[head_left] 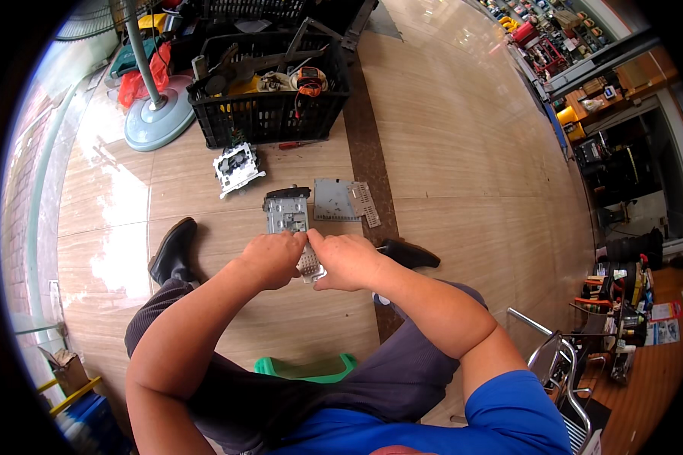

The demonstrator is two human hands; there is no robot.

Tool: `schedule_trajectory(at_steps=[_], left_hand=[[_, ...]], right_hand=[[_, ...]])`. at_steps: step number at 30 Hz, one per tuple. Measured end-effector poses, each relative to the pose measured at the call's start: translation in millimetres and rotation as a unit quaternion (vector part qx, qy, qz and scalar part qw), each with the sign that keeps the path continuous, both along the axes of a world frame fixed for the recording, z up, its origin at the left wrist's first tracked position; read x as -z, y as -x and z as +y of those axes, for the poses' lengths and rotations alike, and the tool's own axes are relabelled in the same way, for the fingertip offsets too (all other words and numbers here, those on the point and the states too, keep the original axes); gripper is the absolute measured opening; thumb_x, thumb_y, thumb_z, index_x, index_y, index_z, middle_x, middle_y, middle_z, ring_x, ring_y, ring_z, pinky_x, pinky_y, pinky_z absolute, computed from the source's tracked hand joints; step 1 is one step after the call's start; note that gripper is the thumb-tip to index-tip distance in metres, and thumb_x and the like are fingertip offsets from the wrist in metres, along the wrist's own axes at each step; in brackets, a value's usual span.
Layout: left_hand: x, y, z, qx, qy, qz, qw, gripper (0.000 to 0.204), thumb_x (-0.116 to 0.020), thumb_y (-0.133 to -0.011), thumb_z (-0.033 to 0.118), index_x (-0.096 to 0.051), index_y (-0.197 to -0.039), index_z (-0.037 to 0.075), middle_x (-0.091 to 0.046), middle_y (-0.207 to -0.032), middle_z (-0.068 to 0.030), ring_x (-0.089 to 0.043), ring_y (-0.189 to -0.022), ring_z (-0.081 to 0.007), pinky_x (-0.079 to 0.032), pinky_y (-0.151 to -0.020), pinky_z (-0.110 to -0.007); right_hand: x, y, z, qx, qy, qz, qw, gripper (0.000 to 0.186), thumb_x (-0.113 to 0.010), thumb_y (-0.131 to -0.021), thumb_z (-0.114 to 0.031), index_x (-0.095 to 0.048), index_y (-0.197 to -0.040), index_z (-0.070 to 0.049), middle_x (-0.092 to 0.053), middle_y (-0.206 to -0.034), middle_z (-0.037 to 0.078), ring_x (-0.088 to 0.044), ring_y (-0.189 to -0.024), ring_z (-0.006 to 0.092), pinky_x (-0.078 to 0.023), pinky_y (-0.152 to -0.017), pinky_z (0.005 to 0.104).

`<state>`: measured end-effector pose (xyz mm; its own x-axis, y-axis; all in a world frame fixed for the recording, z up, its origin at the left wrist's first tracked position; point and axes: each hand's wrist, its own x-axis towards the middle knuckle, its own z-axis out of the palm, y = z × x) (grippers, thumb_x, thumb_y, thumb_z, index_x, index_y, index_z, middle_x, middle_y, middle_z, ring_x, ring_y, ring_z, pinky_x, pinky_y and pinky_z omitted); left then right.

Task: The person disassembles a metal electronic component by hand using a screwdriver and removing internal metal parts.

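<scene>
Beyond the hands (273, 259) and slightly left, a black, latticed plastic crate (262, 123) holds a jumble of metal parts. Farther left, a round, pale-blue fan base (153, 127) stands on the beige tiled floor (470, 152) beside a crumpled red plastic bag (131, 87). Well to the hands' right, a shiny tubular-metal chair (571, 356) stands near a brown wooden tabletop (634, 394) crowded with tools.

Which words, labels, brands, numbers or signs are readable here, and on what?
None can be read.
Metal unit: no legible marking.
Orange-edged handheld meter in the black crate: face too small.
Printed sheets at far right: too small, blurred.
</scene>
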<state>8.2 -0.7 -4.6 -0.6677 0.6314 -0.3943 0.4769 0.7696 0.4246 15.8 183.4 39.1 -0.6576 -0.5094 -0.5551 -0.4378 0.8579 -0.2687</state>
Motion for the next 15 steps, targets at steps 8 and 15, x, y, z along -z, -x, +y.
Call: schedule_trajectory(at_steps=[8, 15], left_hand=[[-1.2, -0.1, 1.3, -0.008, 0.001, -0.009, 1.000, 0.051, -0.080, -0.084, 0.029, -0.054, -0.119, 0.002, -0.068, -0.113, -0.0181, -0.069, -0.105, -0.0359, -0.056, -0.088, -0.046], [-1.4, -2.4, 1.3, 0.000, 0.005, -0.001, 1.000, 0.048, -0.077, -0.087, 0.025, -0.053, -0.121, 0.002, -0.068, -0.113, -0.0179, -0.069, -0.105, -0.0356, -0.056, -0.087, -0.045]], right_hand=[[4.0, -1.0, 1.8, -0.002, 0.011, 0.014, 1.000, 0.089, -0.088, -0.074, -0.036, -0.042, -0.135, 0.009, -0.071, -0.104, 0.024, -0.070, -0.102, 0.0380, -0.057, -0.087, 0.0436], [2.8, 0.0, 1.4, 0.003, 0.002, 0.004, 1.000, 0.089, -0.088, -0.074, -0.036, -0.041, -0.135, 0.009, -0.072, -0.104, 0.024, -0.070, -0.102, 0.0378, -0.057, -0.087, 0.0437]])
